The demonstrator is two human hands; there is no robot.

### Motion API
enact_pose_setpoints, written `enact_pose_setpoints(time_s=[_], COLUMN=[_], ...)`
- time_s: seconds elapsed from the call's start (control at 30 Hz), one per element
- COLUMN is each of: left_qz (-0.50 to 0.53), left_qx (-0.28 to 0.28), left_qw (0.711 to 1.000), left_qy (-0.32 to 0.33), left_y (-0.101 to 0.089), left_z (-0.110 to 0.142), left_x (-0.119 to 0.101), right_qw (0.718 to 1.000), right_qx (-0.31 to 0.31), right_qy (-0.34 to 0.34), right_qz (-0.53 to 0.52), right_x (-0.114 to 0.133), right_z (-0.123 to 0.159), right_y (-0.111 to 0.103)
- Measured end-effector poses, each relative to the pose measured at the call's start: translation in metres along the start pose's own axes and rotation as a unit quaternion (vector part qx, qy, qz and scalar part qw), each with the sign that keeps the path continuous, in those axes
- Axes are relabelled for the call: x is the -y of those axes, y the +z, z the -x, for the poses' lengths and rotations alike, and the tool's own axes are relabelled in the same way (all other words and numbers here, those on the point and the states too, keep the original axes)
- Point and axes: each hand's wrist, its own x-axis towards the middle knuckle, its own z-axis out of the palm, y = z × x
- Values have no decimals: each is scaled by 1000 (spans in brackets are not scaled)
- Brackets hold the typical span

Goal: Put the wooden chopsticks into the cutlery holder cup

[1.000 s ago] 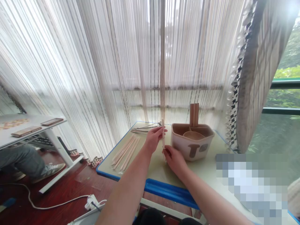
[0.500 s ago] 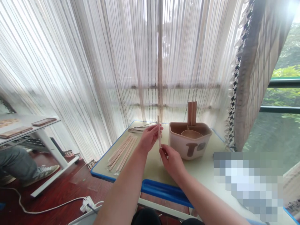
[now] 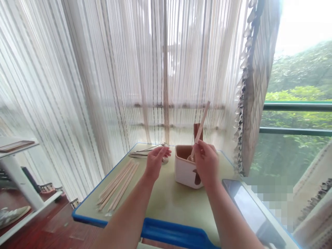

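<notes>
My right hand point(image 3: 206, 162) grips pale wooden chopsticks point(image 3: 203, 119), tilted with the top leaning right. Their lower end is at the opening of a white and brown utensil holder point(image 3: 184, 173), partly hidden behind my hand. Dark brown chopsticks point(image 3: 196, 129) stand upright at the holder's back. To the left of the holder, my left hand point(image 3: 156, 160) is raised with its fingers loosely bent and apart, and nothing shows in it. Several pale chopsticks point(image 3: 119, 183) lie in a loose bunch on the table's left side. Metal spoons point(image 3: 141, 151) lie behind my left hand.
The pale table point(image 3: 166, 204) has a blue rim. A tablet-like device with a dark frame point(image 3: 249, 204) lies at its right. Sheer curtains point(image 3: 116, 69) hang close behind, and another white table point(image 3: 23, 173) stands at the far left.
The chopsticks, earlier upright between both hands, have moved right to the holder in my right hand. My left hand has let go of them. The view has turned slightly right.
</notes>
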Motion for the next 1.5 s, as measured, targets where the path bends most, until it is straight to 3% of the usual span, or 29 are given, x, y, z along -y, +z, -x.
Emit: enact_pose_setpoints(time_s=[0.1, 0.23, 0.4, 0.57, 0.8, 1.23, 1.5], left_qz=[-67, -96, -69, -58, -103, -159, -159], left_qx=[-2, 63, 200, 240, 240, 224, 264], left_qw=[996, 989, 977, 969, 965, 961, 948], left_qy=[60, 91, 23, 6, 14, -33, -80], left_y=[30, 76, 106, 107, 101, 87, 84], left_z=[-14, -48, -65, -57, -64, -73, -72], left_x=[-12, -38, -58, -56, -53, -57, -53], right_qw=[1000, 999, 999, 999, 998, 998, 995], right_qx=[16, 29, 38, 26, 58, 56, 70], right_qy=[-16, -3, 12, 34, 23, 21, 30], right_qz=[6, -20, -27, -18, 12, 35, 65], right_x=[-3, 0, -2, -9, -16, -12, -11], right_z=[4, 3, 1, 1, 2, 1, 1], right_y=[-3, -8, -14, -14, -13, -13, -12])
